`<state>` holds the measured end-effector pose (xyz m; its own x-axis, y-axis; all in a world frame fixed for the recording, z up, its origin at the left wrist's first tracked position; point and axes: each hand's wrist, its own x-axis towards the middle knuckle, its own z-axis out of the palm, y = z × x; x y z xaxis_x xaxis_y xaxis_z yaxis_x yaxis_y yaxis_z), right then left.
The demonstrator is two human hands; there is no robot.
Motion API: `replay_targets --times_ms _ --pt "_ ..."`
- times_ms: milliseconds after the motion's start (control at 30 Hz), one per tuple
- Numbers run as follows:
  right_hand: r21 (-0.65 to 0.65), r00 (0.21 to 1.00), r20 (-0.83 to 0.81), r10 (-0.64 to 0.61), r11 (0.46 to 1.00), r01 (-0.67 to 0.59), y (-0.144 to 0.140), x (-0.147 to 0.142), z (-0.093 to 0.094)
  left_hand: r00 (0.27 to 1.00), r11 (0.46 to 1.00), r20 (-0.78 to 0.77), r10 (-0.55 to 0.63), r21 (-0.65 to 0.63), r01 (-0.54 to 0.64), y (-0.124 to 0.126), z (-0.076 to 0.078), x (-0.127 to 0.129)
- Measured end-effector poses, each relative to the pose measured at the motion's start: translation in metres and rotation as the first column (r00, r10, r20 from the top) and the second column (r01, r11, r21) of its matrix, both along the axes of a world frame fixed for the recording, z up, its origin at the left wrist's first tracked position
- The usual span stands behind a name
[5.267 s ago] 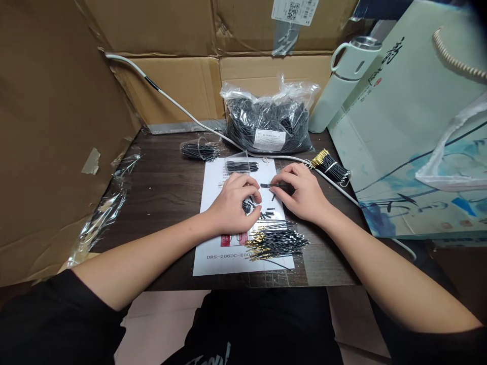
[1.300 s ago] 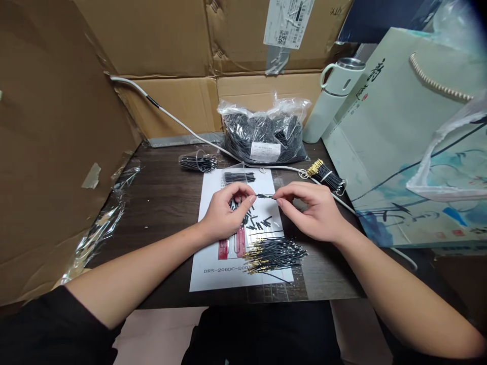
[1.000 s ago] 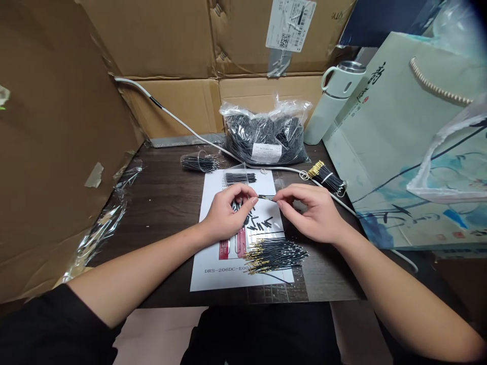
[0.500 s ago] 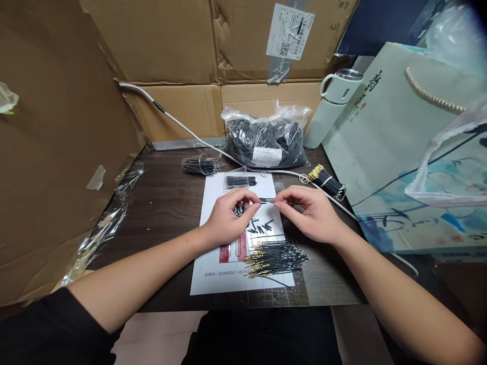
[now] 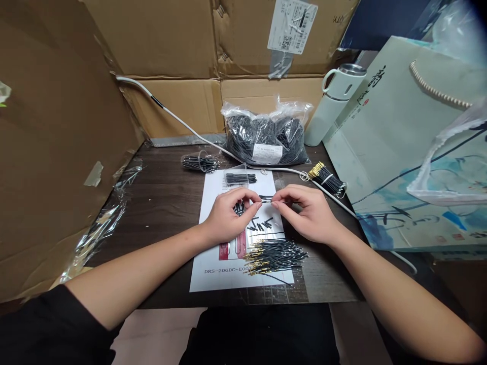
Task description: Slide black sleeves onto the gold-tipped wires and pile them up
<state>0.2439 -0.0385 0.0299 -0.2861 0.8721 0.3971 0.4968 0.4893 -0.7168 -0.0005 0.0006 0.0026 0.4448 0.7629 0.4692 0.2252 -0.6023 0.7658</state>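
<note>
Both hands meet over the sheet (image 5: 213,203) mid-table: left hand (image 5: 224,218) pinches a sleeve (image 5: 259,201), right hand (image 5: 308,215) pinches a wire (image 5: 267,198). Threading seems underway; next needs steady alignment and a straight push.

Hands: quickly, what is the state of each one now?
Left hand: closed, pinching one end of a thin black wire.
Right hand: closed, pinching the other end of the wire.

a dark wooden table (image 5: 167,203) carries a white printed sheet (image 5: 213,258) at its middle and a clear bag of black parts (image 5: 266,134) at the back. a small wire bundle (image 5: 200,162) lies left of the bag, a gold-tipped bundle (image 5: 327,178) to the right. a white cable (image 5: 198,137) crosses the top, crumpled clear film (image 5: 102,223) lines the left edge.
</note>
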Motion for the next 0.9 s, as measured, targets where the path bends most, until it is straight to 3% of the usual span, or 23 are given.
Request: replay_targets --times_ms 900 --pt "-0.065 0.999 -0.044 -0.008 0.998 0.005 -0.0017 -0.0064 -0.0060 1.000 1.000 -0.005 -0.016 -0.015 0.016 -0.0008 0.0008 0.0011"
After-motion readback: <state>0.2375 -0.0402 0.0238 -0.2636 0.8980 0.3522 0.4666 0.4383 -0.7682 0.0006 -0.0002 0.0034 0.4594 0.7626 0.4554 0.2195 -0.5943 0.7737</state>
